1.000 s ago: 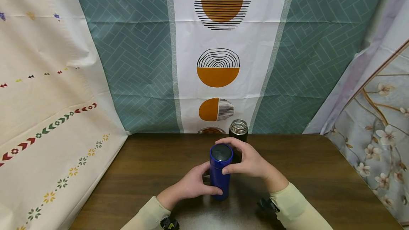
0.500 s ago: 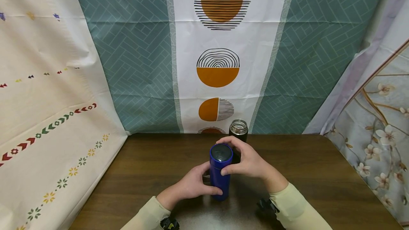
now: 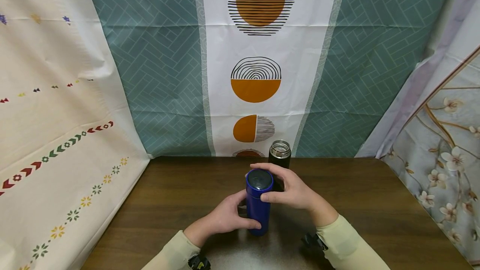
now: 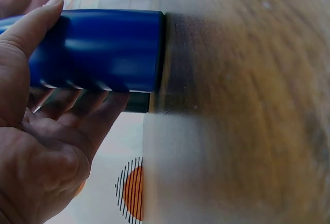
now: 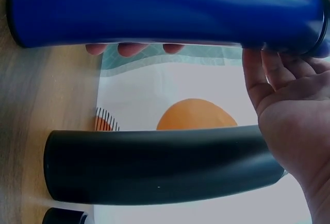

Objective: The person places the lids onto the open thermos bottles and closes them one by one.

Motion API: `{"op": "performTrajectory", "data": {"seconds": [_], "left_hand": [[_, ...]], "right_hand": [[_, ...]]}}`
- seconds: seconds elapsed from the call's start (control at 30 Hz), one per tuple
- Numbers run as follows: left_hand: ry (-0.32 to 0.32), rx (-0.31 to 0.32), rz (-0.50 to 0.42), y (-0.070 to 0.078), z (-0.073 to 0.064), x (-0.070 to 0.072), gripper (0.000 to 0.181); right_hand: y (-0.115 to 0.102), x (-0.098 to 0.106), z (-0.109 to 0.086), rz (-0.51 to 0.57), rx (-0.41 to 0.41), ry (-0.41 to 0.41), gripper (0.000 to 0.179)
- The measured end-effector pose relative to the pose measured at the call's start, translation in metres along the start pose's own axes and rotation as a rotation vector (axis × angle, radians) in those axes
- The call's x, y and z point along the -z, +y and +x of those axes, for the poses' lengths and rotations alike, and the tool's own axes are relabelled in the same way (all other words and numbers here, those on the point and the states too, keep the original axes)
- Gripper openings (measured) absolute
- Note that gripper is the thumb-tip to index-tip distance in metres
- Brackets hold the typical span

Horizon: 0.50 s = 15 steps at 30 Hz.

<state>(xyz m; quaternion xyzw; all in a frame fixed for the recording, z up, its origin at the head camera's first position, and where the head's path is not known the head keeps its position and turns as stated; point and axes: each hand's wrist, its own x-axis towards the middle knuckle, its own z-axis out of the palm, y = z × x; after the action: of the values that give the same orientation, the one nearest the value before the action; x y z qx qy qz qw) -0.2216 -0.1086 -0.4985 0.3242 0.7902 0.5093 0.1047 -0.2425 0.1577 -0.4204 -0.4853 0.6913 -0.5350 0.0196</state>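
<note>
A blue vacuum flask (image 3: 258, 216) with a dark, shiny top (image 3: 260, 179) stands upright on the table. My left hand (image 3: 229, 216) wraps round its lower body from the left, thumb across the front. At the lid my right hand (image 3: 290, 186) grips from the right, thumb in front and fingers round the back. In the left wrist view, the fingers of the left hand (image 4: 38, 147) pass behind the blue body. The right wrist view has the right hand (image 5: 294, 95) at the upper end, near the seam.
Behind the blue flask stands a black flask (image 3: 280, 153), its steel mouth uncovered. A small black cylindrical piece (image 5: 64, 216) is beside it in the right wrist view. The brown wooden table (image 3: 180, 186) meets patterned cloths (image 3: 168, 95) at the back and sides.
The fingers of my right hand have shifted slightly round the lid, the index finger reaching farther left. My left hand and both flasks look unmoved.
</note>
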Motion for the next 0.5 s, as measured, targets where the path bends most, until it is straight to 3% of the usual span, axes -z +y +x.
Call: {"op": "performTrajectory", "data": {"seconds": [0.5], "left_hand": [[0.000, 0.001, 0.003, -0.0016, 0.0005, 0.0001, 0.074]], "right_hand": [[-0.0043, -0.0002, 0.0003, -0.103, -0.076, 0.095, 0.066]]}}
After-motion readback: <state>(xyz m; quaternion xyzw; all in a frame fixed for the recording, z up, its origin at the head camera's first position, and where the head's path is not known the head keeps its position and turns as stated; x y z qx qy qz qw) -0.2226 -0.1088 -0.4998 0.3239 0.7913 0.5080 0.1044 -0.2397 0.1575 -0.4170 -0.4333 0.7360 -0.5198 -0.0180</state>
